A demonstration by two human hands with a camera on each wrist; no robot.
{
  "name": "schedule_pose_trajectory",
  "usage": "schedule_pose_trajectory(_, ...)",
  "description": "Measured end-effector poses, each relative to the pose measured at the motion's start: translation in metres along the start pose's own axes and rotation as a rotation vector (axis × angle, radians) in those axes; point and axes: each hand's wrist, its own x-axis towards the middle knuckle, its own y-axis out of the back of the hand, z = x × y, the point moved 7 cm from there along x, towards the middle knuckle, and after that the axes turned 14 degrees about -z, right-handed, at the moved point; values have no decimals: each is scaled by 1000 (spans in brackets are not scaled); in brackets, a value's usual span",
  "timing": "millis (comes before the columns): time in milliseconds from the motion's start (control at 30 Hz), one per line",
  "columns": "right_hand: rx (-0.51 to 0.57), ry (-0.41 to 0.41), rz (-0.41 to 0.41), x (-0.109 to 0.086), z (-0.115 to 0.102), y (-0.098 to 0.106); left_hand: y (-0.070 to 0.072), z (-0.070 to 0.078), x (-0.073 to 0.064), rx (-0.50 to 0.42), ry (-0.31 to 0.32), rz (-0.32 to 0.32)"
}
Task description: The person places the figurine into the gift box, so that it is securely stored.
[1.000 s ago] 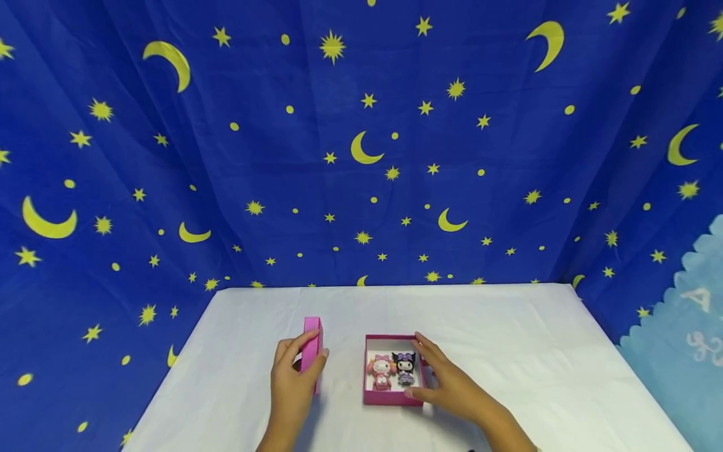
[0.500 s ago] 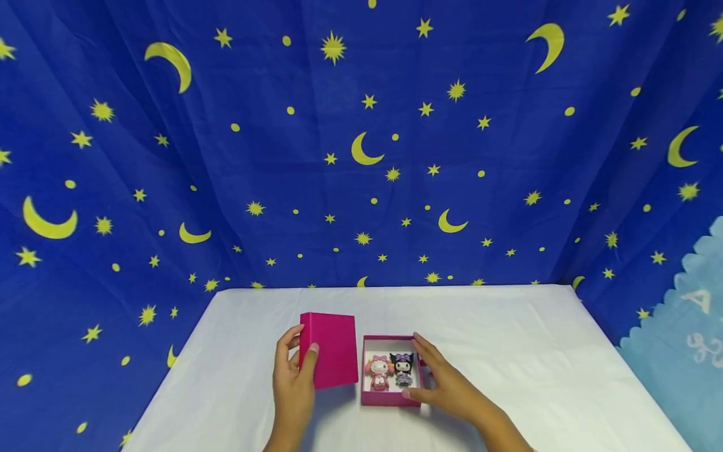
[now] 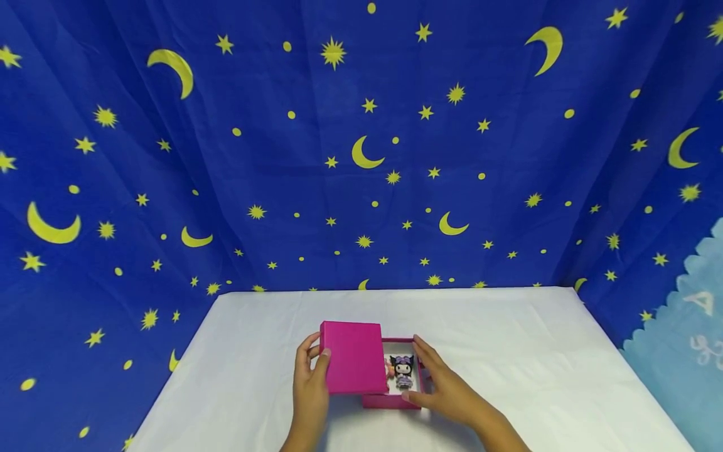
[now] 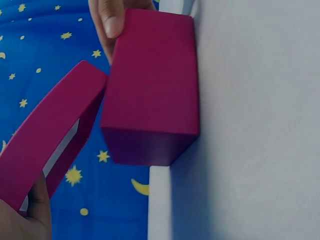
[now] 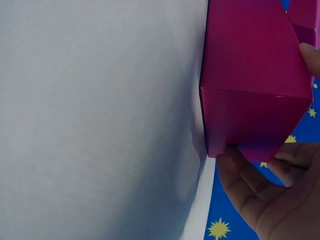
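A magenta box lid (image 3: 354, 358) is held up by my left hand (image 3: 310, 386), thumb on its top and fingers at the left edge. It hangs tilted over the left part of an open magenta box (image 3: 390, 402) standing on the table. Round the box's right side is my right hand (image 3: 449, 384), thumb at the near corner, fingers at the far one. Inside, a black-hooded figurine (image 3: 403, 370) shows fully; a pink figurine (image 3: 389, 369) is mostly hidden by the lid. In the left wrist view, the lid (image 4: 55, 115) stands apart from most of the box (image 4: 152, 75).
A white cloth (image 3: 508, 339) covers the table around the box. Blue fabric (image 3: 294, 157) with yellow moons and stars hangs behind and at both sides. A light-blue scalloped piece (image 3: 689, 339) with white marks is at the far right.
My left hand has turned the lid from on edge to nearly flat, top upward, and carried it right over the box's left part, covering the pink figurine. My right hand stays at the box.
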Motion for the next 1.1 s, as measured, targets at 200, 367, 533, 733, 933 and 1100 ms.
schedule_pose_trajectory(200,1,-3,-19,1,0,1,-8,-18,10,-50,45,-4)
schedule_pose_trajectory(367,7,-9,-28,1,2,0,-13,-32,15,-56,83,1)
schedule_pose_trajectory(533,14,-25,-38,1,3,-1,-20,-38,19,12,85,-32)
schedule_pose_trajectory(733,23,-15,-33,1,3,0,-24,-37,19,156,109,-68)
schedule_pose_trajectory(933,12,31,-8,0,1,4,-26,-34,19,285,86,-107)
schedule_pose_trajectory(1100,-60,67,51,-4,-5,11,-31,-34,20,358,47,-161)
